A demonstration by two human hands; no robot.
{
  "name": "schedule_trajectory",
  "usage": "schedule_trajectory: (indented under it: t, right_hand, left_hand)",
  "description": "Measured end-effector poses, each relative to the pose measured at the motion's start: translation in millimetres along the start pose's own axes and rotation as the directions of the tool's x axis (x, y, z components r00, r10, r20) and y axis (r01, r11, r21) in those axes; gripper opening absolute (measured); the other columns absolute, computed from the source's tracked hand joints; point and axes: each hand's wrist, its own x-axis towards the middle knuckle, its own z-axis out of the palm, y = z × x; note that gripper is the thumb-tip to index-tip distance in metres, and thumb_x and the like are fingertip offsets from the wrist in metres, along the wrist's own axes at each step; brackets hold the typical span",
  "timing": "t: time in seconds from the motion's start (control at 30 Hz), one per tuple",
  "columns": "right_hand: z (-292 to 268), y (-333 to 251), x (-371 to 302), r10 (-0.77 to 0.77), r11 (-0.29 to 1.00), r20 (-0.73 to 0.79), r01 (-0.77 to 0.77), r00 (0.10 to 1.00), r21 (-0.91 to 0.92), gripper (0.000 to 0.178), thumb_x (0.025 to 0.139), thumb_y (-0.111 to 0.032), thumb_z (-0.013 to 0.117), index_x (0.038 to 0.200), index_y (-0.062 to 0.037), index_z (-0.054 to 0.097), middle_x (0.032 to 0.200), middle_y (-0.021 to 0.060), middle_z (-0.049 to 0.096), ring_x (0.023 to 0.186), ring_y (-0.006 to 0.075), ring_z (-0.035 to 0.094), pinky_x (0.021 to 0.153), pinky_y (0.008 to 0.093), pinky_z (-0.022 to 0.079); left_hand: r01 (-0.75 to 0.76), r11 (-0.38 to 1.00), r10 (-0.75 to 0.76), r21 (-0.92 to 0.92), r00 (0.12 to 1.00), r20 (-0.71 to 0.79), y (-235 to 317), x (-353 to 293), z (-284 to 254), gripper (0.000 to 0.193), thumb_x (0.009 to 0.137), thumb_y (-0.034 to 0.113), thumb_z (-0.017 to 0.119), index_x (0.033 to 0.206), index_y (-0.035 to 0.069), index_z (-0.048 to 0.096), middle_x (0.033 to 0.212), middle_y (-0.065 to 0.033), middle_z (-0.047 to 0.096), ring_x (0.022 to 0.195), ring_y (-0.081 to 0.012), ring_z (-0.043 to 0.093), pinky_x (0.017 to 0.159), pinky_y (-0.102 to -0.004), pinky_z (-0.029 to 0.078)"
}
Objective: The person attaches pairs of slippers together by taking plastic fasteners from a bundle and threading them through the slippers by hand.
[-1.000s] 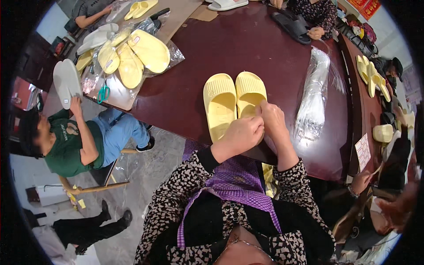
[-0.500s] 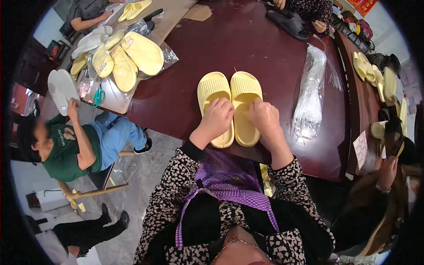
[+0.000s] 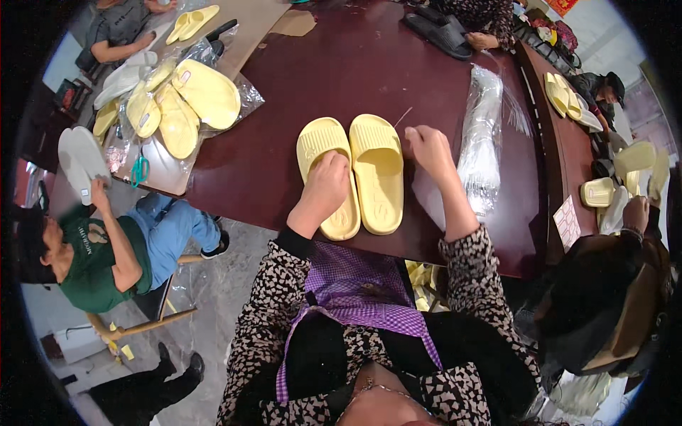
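Observation:
A pair of yellow slide slippers lies side by side on the dark red table, toes pointing away from me. My left hand [image 3: 328,186] is closed at the left slipper [image 3: 321,135], its fingertips tucked in the foot opening under the ribbed strap. Just right of the right slipper [image 3: 378,174], my right hand [image 3: 432,150] is raised with its fingers pinched; what they hold, if anything, is too small to make out. A thin pale strand [image 3: 404,116] sticks up from the right slipper's strap, close to those fingertips.
A clear bag of thin white plastic strips [image 3: 482,142] lies to the right. At left are bagged yellow slippers [image 3: 206,92] and teal scissors [image 3: 140,172]. Across the table, a person's hand touches black slippers [image 3: 440,35]. People sit at left and right; more slippers [image 3: 561,94] line the right-hand table.
My right hand has left the right slipper's opening and moved up and to the right, fingers pinched. My left hand stays at the left slipper. The view has shifted slightly.

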Motion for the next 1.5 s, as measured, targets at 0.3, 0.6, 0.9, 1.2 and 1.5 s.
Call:
schedule_trajectory:
  t: [0.3,0.6,0.9,1.2,1.5]
  right_hand:
    - [52.3,18.6,71.2,0.153,0.986,0.216,-0.133,0.964,-0.103,0.028,0.080,-0.025,0.059,0.088,0.0004,0.067,0.084,0.0203,0.065,0.081,0.0352,0.063,0.074,0.0408,0.049]
    - [71.9,-53.9,87.9,-0.210,0.839,0.339,-0.009,0.917,0.544,0.011,0.079,-0.008,0.058,0.082,0.0014,0.061,0.069,0.0035,0.059,0.066,0.0107,0.053,0.061,0.0256,0.044]
    - [96.3,-87.2,82.8,-0.319,0.916,0.554,0.101,0.769,0.387,0.012,0.079,-0.009,0.059,0.085,0.0011,0.059,0.073,0.0031,0.058,0.067,0.0099,0.052,0.061,0.0251,0.044]
    - [66.3,-74.2,55.9,-0.158,0.687,0.231,-0.061,0.960,0.724,0.003,0.086,-0.002,0.051,0.085,0.0004,0.053,0.075,0.0040,0.057,0.068,0.0099,0.052,0.063,0.0238,0.046]
    - [56.5,-87.6,13.6,-0.166,0.625,0.109,0.019,0.980,0.780,0.004,0.089,-0.003,0.051,0.089,0.0013,0.053,0.077,0.0039,0.058,0.072,0.0102,0.055,0.067,0.0244,0.047]
  left_hand:
    - [-0.083,0.947,0.083,0.311,0.996,0.014,-12.0,-1.5,0.7,0.009,0.081,0.005,0.049,0.088,0.000,0.051,0.091,-0.0146,0.054,0.092,-0.0300,0.053,0.082,-0.0396,0.043]
    - [-0.038,0.968,0.031,0.247,0.999,0.032,-18.7,-3.8,2.0,0.014,0.081,0.004,0.048,0.094,-0.001,0.050,0.094,-0.0185,0.055,0.088,-0.0323,0.057,0.081,-0.0378,0.046]
    - [0.016,0.990,-0.021,0.142,0.999,0.033,-15.9,0.7,2.1,0.016,0.079,0.002,0.048,0.095,-0.002,0.049,0.092,-0.0198,0.056,0.085,-0.0351,0.058,0.074,-0.0393,0.049]
    - [-0.090,0.995,0.096,0.033,0.951,-0.295,6.6,-13.4,-16.1,0.025,0.079,0.001,0.052,0.103,-0.002,0.055,0.101,-0.0176,0.059,0.089,-0.0322,0.059,0.077,-0.0356,0.049]
    - [0.296,0.797,-0.375,-0.526,0.926,-0.047,0.0,51.5,-25.2,0.016,0.087,0.006,0.050,0.097,-0.004,0.058,0.080,-0.0072,0.061,0.068,-0.0132,0.058,0.060,-0.0257,0.046]
